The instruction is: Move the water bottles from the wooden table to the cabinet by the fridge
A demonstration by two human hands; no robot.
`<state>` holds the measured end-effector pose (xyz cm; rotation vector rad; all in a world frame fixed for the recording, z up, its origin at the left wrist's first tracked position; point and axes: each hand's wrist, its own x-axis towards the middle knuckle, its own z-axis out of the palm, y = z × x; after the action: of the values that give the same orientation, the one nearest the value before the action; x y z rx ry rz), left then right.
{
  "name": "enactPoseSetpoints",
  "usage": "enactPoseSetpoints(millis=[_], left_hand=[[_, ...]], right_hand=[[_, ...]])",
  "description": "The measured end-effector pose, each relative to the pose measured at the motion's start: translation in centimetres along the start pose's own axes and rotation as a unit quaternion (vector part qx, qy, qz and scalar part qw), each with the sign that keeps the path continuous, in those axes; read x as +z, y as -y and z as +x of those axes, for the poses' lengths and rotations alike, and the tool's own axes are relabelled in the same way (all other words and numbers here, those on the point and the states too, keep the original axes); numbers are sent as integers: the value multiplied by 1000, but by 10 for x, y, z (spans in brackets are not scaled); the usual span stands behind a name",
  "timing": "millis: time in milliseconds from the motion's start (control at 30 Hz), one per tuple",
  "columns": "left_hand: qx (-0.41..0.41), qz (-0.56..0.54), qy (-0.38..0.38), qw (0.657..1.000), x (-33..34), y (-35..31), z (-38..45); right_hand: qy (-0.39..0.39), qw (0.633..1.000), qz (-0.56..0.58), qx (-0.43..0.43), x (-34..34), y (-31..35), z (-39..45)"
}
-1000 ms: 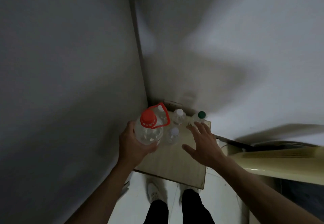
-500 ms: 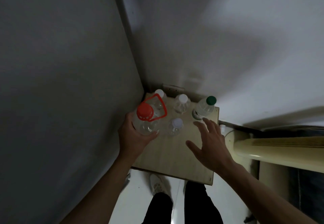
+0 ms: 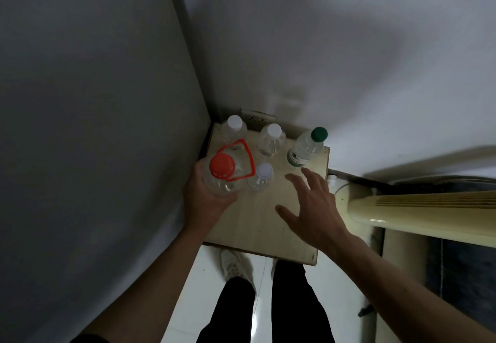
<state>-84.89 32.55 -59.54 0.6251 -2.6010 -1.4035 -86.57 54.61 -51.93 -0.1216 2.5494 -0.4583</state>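
A small light wooden cabinet top sits in the corner. My left hand wraps around a large clear bottle with a red cap and red handle at the top's left edge. Beside it stands a small white-capped bottle. Two more white-capped bottles stand at the back. A green-capped labelled bottle stands at the back right. My right hand hovers open over the top, fingers spread, just short of the green-capped bottle.
A grey fridge side rises on the left, touching the cabinet. White walls close the corner. A cream fan-like appliance lies to the right. My legs and a white shoe stand on white floor tiles below.
The view has tilted down slightly, showing more of the cabinet top. My left hand still holds the red-capped bottle; my right hand stays open near the green-capped bottle.
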Motion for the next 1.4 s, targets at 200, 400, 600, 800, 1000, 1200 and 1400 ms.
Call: enactPoseSetpoints(millis=[200,400,600,800,1000,1200,1400], left_hand=[[14,18,8,1000,-2,2,-3],[47,-7,-17,999,-14,-10,-9],[49,-3,78,996,-24,-13,13],[52,-69,196,977,-45,-11,37],[50,-81,121,988,-37,-8,19],[20,-82,100,991,-34,-6,13],[-52,-132,131,981,-44,-9,10]], right_hand=[[0,1000,7,7,-4,-1,0],[0,999,29,13,-3,3,-1],[9,1000,22,-1,-1,2,-4],[9,1000,7,-6,-3,0,-6],[6,1000,12,-2,-2,3,-3],[-15,1000,19,-3,-6,5,1],[-44,998,28,-21,-27,17,-2]])
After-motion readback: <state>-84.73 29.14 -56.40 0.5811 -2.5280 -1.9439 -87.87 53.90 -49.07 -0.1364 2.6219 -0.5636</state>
